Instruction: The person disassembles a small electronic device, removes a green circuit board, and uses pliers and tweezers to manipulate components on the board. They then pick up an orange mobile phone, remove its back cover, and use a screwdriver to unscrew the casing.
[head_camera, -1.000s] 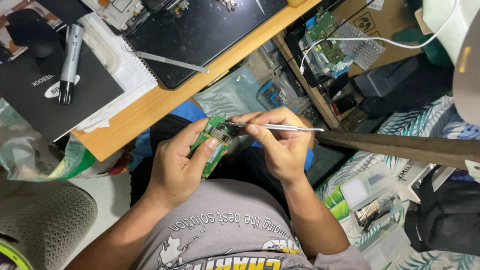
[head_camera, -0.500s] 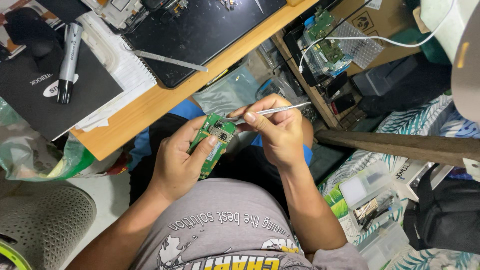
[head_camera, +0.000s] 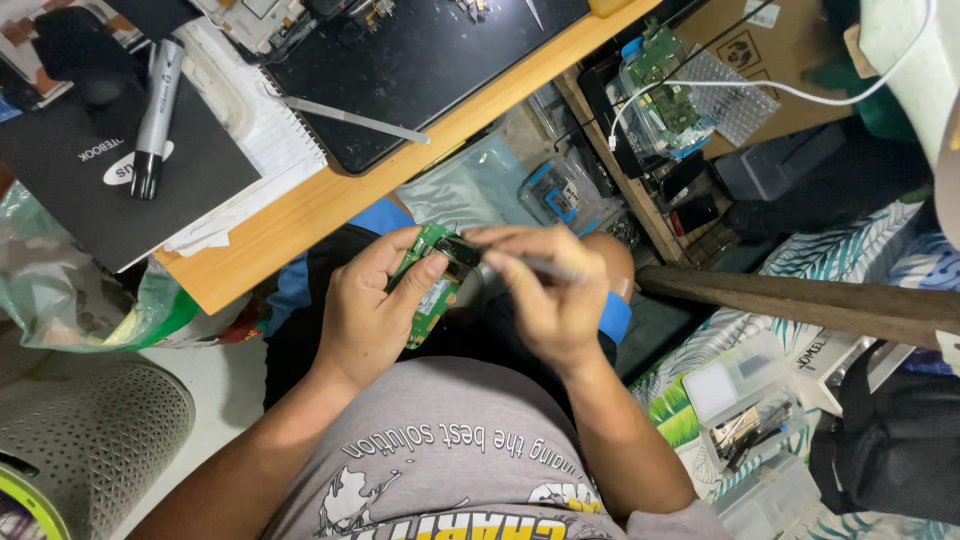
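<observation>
Over my lap, my left hand (head_camera: 368, 318) grips a small green circuit board (head_camera: 431, 283) by its left edge, thumb pressed on its face. My right hand (head_camera: 545, 298) pinches thin metal tweezers (head_camera: 548, 266), whose tip rests on a dark component at the top of the board. The tweezers are blurred and partly hidden by my fingers. Both hands sit close together below the edge of the wooden desk (head_camera: 330, 205).
On the desk lie a black work mat (head_camera: 420, 60), a metal tool (head_camera: 355, 120), a black notebook (head_camera: 110, 175) and a silver pen-shaped tool (head_camera: 155, 115). Green boards (head_camera: 665, 90) fill a shelf at right. Clear plastic part boxes (head_camera: 745, 400) stand lower right.
My right hand has turned and dropped, swinging the tweezers from sticking out to the right down onto the board. The left hand keeps holding the board in the same place.
</observation>
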